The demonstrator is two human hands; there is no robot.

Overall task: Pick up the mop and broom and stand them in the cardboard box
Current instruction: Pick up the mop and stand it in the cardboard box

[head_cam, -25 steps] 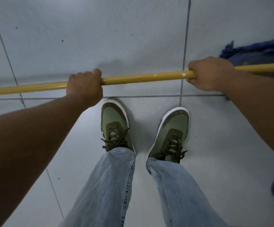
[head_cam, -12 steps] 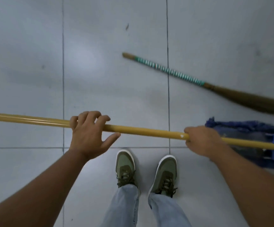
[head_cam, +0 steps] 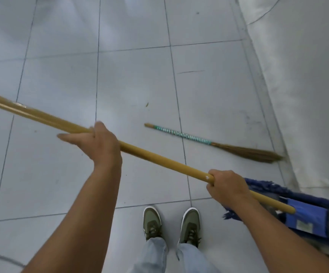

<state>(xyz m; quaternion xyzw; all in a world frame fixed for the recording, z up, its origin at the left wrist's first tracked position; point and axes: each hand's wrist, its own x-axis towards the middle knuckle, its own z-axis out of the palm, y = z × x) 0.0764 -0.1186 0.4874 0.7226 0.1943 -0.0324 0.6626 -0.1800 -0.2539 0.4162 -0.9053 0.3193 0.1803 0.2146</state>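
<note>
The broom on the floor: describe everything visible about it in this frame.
The broom lies flat on the grey tiled floor, untouched by either hand. Its thin stick handle is wrapped in teal-and-white banding, with a bare tan tip pointing left. The brown, straw-like bristles taper out to the right, ending at or near the base of the pale wall; contact is unclear. It lies at a slight slant, ahead of the person's shoes and beyond the held mop.

Mop (head_cam: 159,157): yellow handle, blue head. Broom (head_cam: 183,134): teal-white banded handle.
</note>
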